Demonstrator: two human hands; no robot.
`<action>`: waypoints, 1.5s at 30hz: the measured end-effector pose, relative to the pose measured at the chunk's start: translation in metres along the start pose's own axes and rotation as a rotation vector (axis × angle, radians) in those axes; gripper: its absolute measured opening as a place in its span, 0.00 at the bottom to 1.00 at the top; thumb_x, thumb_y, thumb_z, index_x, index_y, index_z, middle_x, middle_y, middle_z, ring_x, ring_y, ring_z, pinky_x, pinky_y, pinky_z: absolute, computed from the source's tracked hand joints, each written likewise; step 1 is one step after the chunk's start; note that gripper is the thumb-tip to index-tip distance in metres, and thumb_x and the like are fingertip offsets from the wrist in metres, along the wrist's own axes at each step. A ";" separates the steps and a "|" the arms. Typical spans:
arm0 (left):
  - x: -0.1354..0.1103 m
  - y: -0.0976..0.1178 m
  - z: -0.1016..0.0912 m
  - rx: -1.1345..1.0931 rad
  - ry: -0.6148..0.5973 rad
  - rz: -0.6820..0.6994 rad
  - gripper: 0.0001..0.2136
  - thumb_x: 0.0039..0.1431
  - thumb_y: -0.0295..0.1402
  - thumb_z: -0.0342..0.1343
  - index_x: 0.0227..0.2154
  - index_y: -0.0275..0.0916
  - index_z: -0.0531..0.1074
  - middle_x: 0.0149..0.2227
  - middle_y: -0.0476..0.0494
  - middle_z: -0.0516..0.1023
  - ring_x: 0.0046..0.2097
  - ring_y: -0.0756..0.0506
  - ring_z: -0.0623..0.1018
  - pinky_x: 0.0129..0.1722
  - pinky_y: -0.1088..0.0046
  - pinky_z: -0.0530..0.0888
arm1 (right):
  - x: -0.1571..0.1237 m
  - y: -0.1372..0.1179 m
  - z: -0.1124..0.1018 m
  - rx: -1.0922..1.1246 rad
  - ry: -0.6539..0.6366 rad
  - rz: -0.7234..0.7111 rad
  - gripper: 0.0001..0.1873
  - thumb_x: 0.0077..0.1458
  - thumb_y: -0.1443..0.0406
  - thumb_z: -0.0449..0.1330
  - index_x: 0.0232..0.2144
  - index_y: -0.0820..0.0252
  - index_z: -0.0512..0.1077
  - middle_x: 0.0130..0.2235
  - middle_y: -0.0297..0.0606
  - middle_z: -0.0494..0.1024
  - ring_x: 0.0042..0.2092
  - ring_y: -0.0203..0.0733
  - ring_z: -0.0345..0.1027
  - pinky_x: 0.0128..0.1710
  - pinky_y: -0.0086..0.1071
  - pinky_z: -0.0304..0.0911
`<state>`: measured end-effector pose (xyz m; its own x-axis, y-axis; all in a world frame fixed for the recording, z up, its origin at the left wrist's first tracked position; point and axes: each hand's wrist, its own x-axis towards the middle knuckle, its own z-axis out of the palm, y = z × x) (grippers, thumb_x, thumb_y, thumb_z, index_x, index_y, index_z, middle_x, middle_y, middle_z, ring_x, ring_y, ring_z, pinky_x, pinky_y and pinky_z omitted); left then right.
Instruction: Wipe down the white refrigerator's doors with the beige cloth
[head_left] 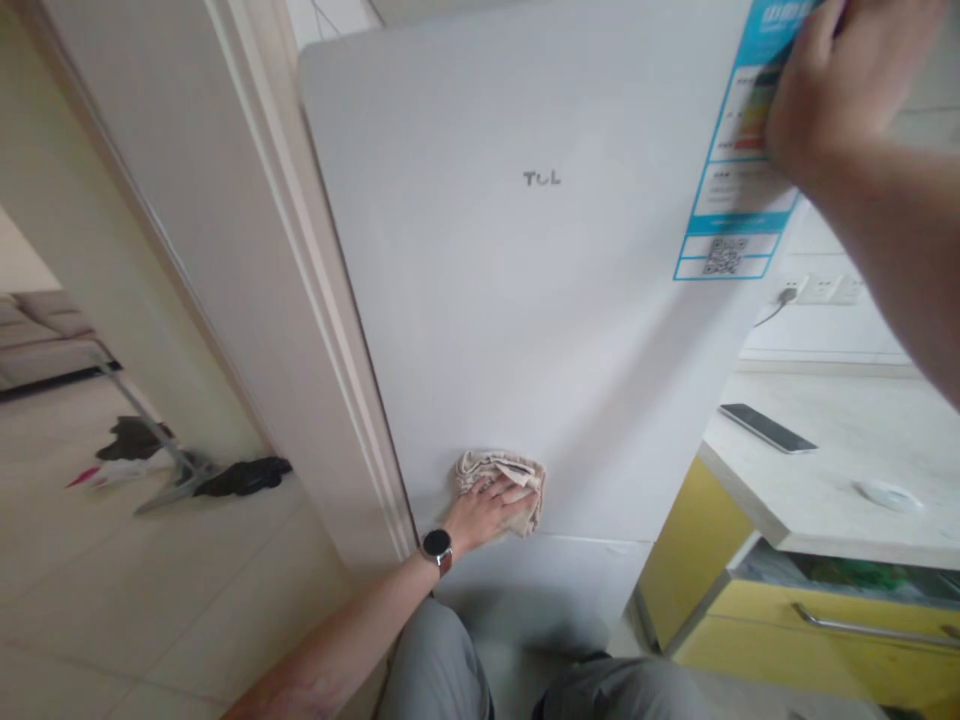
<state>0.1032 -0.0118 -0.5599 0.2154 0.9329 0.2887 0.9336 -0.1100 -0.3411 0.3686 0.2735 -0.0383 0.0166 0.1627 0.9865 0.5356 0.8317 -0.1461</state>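
My left hand, with a watch on its wrist, presses a folded beige patterned cloth against the lower part of a white refrigerator door. The cloth sits just above the seam to the lower door. High at the right, my right hand rests at the door's right side, over a blue-and-white energy label. It is blurred and its fingers are partly cut off by the frame, so their hold is unclear. Grey letters reading TCL mark the door.
On the right, a white counter carries a dark phone and a small white object, above a yellow drawer, partly open. A door frame adjoins the refrigerator's left side. Farther left, a mop-like tool and dark bags lie on the tiles.
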 end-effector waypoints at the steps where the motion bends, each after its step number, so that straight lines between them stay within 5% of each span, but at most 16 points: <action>1: 0.003 -0.005 -0.007 0.023 0.016 0.028 0.35 0.69 0.40 0.56 0.74 0.59 0.49 0.69 0.48 0.68 0.66 0.42 0.68 0.65 0.60 0.65 | -0.004 -0.004 -0.003 -0.011 0.034 -0.088 0.25 0.68 0.65 0.42 0.60 0.52 0.69 0.63 0.33 0.65 0.67 0.53 0.55 0.66 0.52 0.47; 5: 0.017 -0.029 -0.044 0.062 0.037 0.050 0.31 0.72 0.39 0.52 0.74 0.58 0.49 0.70 0.52 0.66 0.68 0.43 0.67 0.67 0.61 0.62 | -0.012 -0.009 -0.003 -0.041 0.073 -0.102 0.19 0.63 0.69 0.50 0.54 0.58 0.71 0.57 0.44 0.69 0.63 0.53 0.58 0.65 0.49 0.54; 8: 0.034 -0.049 -0.089 0.069 0.055 -0.040 0.35 0.69 0.44 0.55 0.74 0.61 0.48 0.72 0.53 0.61 0.71 0.38 0.62 0.70 0.54 0.59 | -0.012 -0.009 0.000 -0.065 0.067 -0.080 0.20 0.63 0.68 0.49 0.54 0.57 0.70 0.56 0.46 0.69 0.61 0.51 0.57 0.64 0.46 0.55; 16: 0.097 -0.110 -0.251 0.158 0.360 -0.260 0.35 0.66 0.46 0.57 0.74 0.54 0.54 0.76 0.49 0.51 0.76 0.33 0.49 0.74 0.48 0.47 | -0.015 -0.012 0.000 -0.118 0.047 -0.080 0.19 0.63 0.67 0.47 0.53 0.55 0.69 0.55 0.47 0.70 0.59 0.53 0.57 0.62 0.46 0.55; 22: 0.154 -0.171 -0.381 0.134 0.745 -0.390 0.34 0.67 0.40 0.54 0.74 0.46 0.53 0.76 0.48 0.48 0.77 0.38 0.42 0.74 0.49 0.43 | -0.014 -0.010 -0.002 -0.076 0.030 -0.078 0.20 0.63 0.65 0.47 0.53 0.54 0.70 0.56 0.47 0.71 0.60 0.53 0.56 0.62 0.45 0.55; 25: 0.181 -0.188 -0.425 0.097 0.809 -0.423 0.34 0.69 0.41 0.51 0.74 0.45 0.49 0.77 0.53 0.46 0.76 0.41 0.41 0.73 0.47 0.39 | -0.013 -0.009 0.000 -0.074 0.033 -0.082 0.20 0.63 0.65 0.47 0.54 0.56 0.70 0.56 0.48 0.71 0.60 0.53 0.56 0.63 0.44 0.55; 28: 0.193 -0.189 -0.439 0.120 0.827 -0.458 0.37 0.66 0.45 0.54 0.74 0.44 0.51 0.76 0.50 0.47 0.76 0.38 0.39 0.74 0.47 0.37 | -0.013 -0.011 0.000 -0.067 0.038 -0.067 0.20 0.62 0.66 0.48 0.53 0.56 0.70 0.56 0.48 0.71 0.59 0.53 0.56 0.63 0.44 0.55; 36: 0.200 -0.171 -0.433 0.234 0.730 -0.448 0.39 0.68 0.44 0.54 0.75 0.44 0.44 0.77 0.52 0.39 0.76 0.40 0.34 0.73 0.47 0.33 | -0.013 -0.019 -0.005 -0.050 -0.012 -0.036 0.20 0.63 0.67 0.48 0.54 0.57 0.69 0.57 0.47 0.70 0.60 0.52 0.55 0.65 0.43 0.53; 45: 0.242 -0.145 -0.444 0.191 0.741 -0.307 0.41 0.61 0.45 0.58 0.75 0.44 0.51 0.77 0.53 0.46 0.77 0.38 0.33 0.74 0.50 0.29 | -0.014 -0.017 -0.001 -0.058 0.003 -0.039 0.20 0.64 0.67 0.47 0.55 0.59 0.68 0.57 0.47 0.68 0.61 0.51 0.54 0.65 0.42 0.51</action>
<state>0.1469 0.0773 -0.0436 0.1545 0.4363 0.8864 0.9313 0.2354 -0.2781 0.3604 0.2562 -0.0494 -0.0024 0.1293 0.9916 0.5839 0.8052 -0.1036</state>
